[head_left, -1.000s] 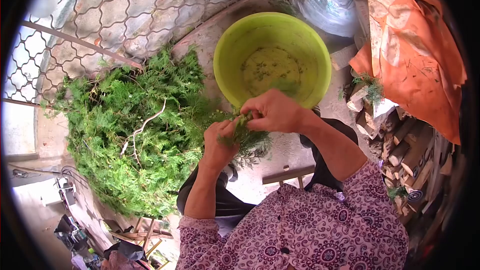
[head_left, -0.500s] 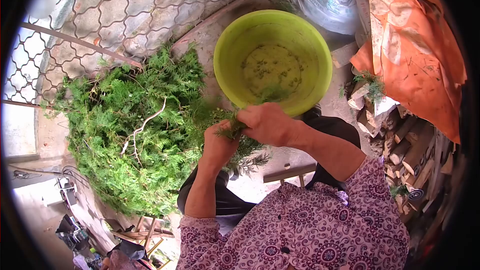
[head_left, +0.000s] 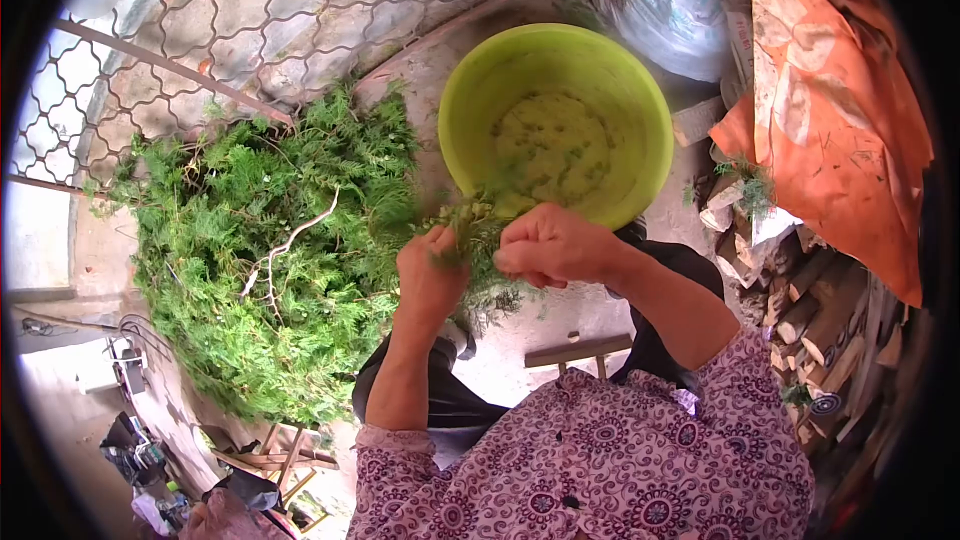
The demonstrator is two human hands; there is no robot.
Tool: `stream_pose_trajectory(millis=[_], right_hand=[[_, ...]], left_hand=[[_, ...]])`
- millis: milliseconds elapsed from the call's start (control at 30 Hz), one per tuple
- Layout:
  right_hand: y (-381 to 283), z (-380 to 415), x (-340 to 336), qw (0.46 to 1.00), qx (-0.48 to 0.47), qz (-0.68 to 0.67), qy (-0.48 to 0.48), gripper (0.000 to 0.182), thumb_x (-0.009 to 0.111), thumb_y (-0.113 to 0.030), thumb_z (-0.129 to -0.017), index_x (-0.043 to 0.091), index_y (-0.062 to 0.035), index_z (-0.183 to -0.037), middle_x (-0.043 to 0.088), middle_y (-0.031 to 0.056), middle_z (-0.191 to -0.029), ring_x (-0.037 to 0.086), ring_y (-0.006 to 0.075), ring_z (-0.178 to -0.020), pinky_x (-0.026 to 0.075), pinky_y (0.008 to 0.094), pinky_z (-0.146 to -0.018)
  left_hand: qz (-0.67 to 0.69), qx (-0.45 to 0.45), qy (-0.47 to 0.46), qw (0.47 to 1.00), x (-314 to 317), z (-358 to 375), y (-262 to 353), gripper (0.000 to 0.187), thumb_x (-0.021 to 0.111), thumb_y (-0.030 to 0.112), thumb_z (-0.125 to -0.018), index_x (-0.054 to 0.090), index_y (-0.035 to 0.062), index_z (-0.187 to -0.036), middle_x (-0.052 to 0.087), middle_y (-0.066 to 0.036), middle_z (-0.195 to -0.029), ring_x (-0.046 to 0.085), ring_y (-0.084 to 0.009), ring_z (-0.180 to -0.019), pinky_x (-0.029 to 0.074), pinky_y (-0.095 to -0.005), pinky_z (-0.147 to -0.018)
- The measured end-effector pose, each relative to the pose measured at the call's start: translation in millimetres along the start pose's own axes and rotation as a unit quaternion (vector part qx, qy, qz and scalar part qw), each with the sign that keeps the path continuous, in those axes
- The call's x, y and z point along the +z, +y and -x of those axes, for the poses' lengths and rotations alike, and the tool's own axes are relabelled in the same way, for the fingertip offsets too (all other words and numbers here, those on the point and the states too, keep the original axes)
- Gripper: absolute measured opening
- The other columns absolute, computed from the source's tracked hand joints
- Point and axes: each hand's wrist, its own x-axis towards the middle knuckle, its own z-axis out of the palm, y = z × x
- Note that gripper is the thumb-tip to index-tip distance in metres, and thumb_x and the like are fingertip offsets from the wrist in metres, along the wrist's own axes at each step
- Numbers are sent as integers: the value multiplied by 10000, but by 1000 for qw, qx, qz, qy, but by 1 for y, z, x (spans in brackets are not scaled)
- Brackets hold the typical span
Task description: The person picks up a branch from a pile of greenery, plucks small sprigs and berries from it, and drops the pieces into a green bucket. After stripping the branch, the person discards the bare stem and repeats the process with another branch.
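Observation:
My left hand [head_left: 433, 275] is closed around a leafy green conifer sprig [head_left: 472, 222], whose foliage spreads out towards the basin and over my lap. Just to its right, my right hand [head_left: 555, 248] has its fingers curled and pressed together; whatever they may hold is hidden. A small gap separates the two hands. Directly beyond them stands a lime-green basin [head_left: 650, 130] with scattered bits of greenery [head_left: 548, 155] on its bottom. On the left a large pile of cut conifer branches [head_left: 220, 270] lies on the ground, a bare pale twig [head_left: 290, 240] on top.
A wavy metal grille [head_left: 290, 15] runs behind the pile. At the right are stacked firewood [head_left: 825, 315], an orange sheet [head_left: 830, 130] and a stuffed whitish sack [head_left: 670, 10]. A small wooden stool edge [head_left: 577, 351] shows between my legs.
My right hand has come away from the left and moved slightly right, its fingers now curled. The left hand keeps its hold on the sprig. The view has shifted a little.

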Motion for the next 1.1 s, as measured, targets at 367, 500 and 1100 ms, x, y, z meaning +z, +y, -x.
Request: stream_pose_trajectory(millis=[367, 500, 1100], right_hand=[[8, -8, -15, 937, -209, 156, 233, 64, 554, -105, -800, 555, -43, -815, 605, 95, -781, 597, 181, -627, 448, 282, -490], [26, -15, -3, 810, -237, 445, 300, 51, 547, -77, -738, 529, -66, -785, 538, 129, -731, 572, 318, -638, 457, 397, -532], [5, 4, -1, 986, -102, 20, -134, 139, 565, -162, -782, 583, -29, -816, 568, 55, -608, 515, 110, -477, 369, 224, -403]], left_hand=[[-75, 116, -24, 990, -5, -4, 13, 535, 620, 14, -479, 554, 26, -1010, 520, -55, -685, 550, -245, -635, 411, -346, -577], [-48, 109, -17, 993, -5, -4, 13, 540, 614, 13, -486, 557, 20, -1023, 525, -67, -693, 549, -249, -642, 410, -351, -579], [-72, 82, 5, 994, -7, -2, 4, 421, 631, 26, -553, 582, 58, -970, 522, -59, -663, 542, -256, -610, 422, -352, -571]])
